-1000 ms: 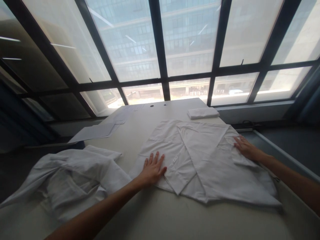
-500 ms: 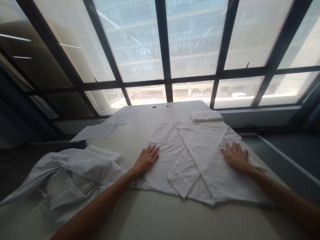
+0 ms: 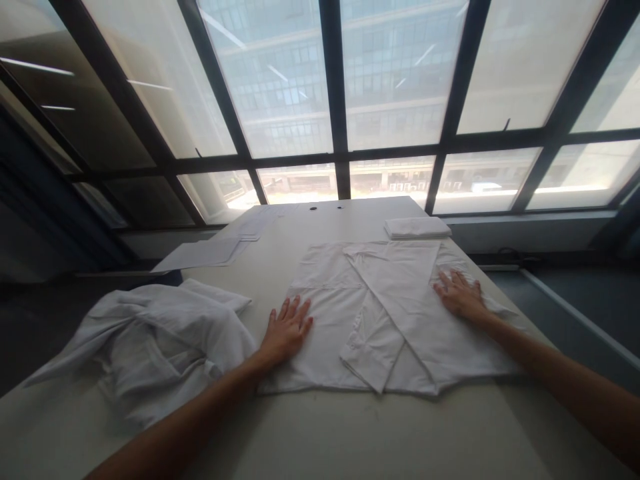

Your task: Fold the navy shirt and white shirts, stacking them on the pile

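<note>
A white shirt (image 3: 330, 327) lies spread on the white table, with a sleeve (image 3: 373, 350) folded diagonally across it and its cuff near the front edge of the cloth. My left hand (image 3: 287, 333) rests on the shirt's left side, palm down and fingers spread. On the right side of the cloth, my right hand (image 3: 459, 295) lies flat with its fingers apart. Neither hand grips the fabric. Part of the shirt is hidden under both hands.
Left of the shirt is a crumpled heap of white cloth (image 3: 165, 343). A folded white cloth (image 3: 418, 228) sits beyond the shirt at the right. Paper sheets (image 3: 203, 253) lie along the left side of the table (image 3: 340, 440). Large windows (image 3: 395, 80) stand behind.
My left hand has slid slightly nearer to me along the shirt. The right hand has shifted a little left and away, and the shirt's right side has moved slightly inward.
</note>
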`<act>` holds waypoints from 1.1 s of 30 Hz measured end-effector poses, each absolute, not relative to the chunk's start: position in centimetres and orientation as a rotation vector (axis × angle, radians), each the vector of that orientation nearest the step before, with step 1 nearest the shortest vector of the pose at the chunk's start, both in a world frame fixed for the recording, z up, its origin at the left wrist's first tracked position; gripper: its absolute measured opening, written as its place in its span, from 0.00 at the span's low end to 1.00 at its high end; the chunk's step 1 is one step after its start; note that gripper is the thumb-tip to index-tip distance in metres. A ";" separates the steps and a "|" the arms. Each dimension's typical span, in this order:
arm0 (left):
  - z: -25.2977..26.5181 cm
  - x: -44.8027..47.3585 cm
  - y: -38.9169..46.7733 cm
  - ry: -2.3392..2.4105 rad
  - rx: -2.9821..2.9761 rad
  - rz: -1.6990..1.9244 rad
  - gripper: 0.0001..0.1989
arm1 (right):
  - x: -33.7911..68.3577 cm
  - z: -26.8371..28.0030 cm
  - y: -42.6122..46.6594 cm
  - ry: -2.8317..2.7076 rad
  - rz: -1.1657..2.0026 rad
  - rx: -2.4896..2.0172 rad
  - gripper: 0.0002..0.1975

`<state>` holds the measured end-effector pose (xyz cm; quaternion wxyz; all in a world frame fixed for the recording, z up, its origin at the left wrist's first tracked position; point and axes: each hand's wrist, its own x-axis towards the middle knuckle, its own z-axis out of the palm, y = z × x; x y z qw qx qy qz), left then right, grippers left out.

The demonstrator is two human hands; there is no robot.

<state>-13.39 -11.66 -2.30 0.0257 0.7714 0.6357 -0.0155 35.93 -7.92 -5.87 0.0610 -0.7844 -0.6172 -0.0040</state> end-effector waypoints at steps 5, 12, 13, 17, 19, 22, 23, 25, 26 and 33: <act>-1.9 -13.4 -12.6 1.937 2.339 -0.109 0.31 | 36.3 -6.2 -7.5 -1.890 -0.031 -2.353 0.32; -2.9 -15.9 -10.2 1.780 2.474 0.063 0.30 | 36.5 -6.0 -7.9 -1.917 -0.050 -2.327 0.31; -2.9 -16.5 -9.6 1.712 2.507 0.091 0.30 | 36.5 -5.9 -8.0 -1.920 -0.049 -2.330 0.30; -2.7 -18.1 -7.8 1.493 2.555 0.208 0.31 | 36.3 -5.3 -8.3 -1.931 -0.044 -2.333 0.30; -2.7 -18.3 -7.5 1.485 2.546 0.239 0.32 | 36.3 -5.3 -8.5 -1.932 -0.043 -2.330 0.30; -2.8 -17.9 -8.3 1.522 2.551 0.217 0.32 | 36.5 -5.4 -8.6 -1.929 -0.055 -2.319 0.29; -2.9 -17.7 -8.8 1.526 2.562 0.209 0.31 | 36.6 -5.4 -8.7 -1.932 -0.060 -2.312 0.29; -2.9 -16.9 -9.8 1.508 2.600 0.217 0.29 | 36.7 -5.5 -8.8 -1.936 -0.069 -2.299 0.29; -2.9 -16.5 -10.4 1.473 2.622 0.233 0.28 | 36.8 -5.5 -8.9 -1.937 -0.073 -2.295 0.29; -3.3 -14.1 -12.4 1.114 2.590 0.426 0.25 | 36.7 -5.4 -9.0 -1.931 -0.084 -2.286 0.28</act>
